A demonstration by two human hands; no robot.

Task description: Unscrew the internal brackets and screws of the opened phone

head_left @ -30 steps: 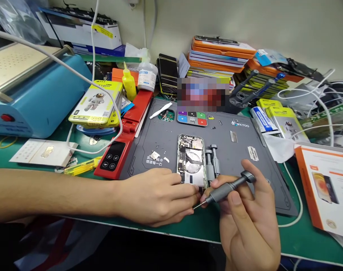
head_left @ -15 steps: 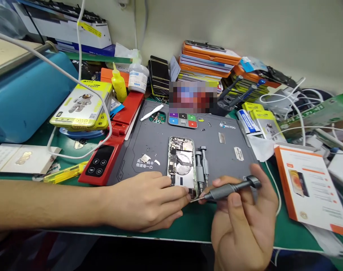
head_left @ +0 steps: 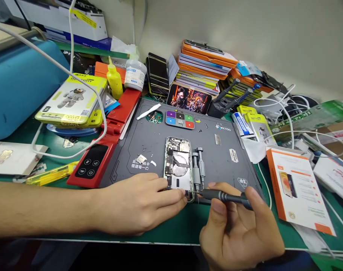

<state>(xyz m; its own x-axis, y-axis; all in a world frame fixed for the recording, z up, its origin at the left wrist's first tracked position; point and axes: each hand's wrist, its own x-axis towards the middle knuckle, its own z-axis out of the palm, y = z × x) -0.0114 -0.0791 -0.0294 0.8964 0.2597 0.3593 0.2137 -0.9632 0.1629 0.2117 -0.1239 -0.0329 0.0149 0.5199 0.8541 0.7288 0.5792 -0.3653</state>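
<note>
An opened phone body [head_left: 178, 165] with its insides showing lies on a grey work mat [head_left: 154, 146]. My left hand [head_left: 137, 205] rests on the mat's near edge, fingertips pressing on the phone's lower end. My right hand [head_left: 239, 229] grips a grey precision screwdriver [head_left: 225, 195], lying almost flat, its tip at the phone's bottom right corner. Two more grey screwdrivers [head_left: 198, 165] lie just right of the phone.
A red device [head_left: 103, 150] and a yellow tool [head_left: 51, 174] lie left of the mat. Yellow boxes [head_left: 71, 99], a blue machine [head_left: 19, 82], a yellow bottle [head_left: 114, 79] and stacked orange cases [head_left: 205, 64] crowd the back. An orange-edged box [head_left: 297, 190] and white cables [head_left: 298, 124] sit at the right.
The screwdriver has tipped from a raised slant to nearly flat and its tip has reached the phone's bottom corner. My head has turned right, shifting the whole scene leftward.
</note>
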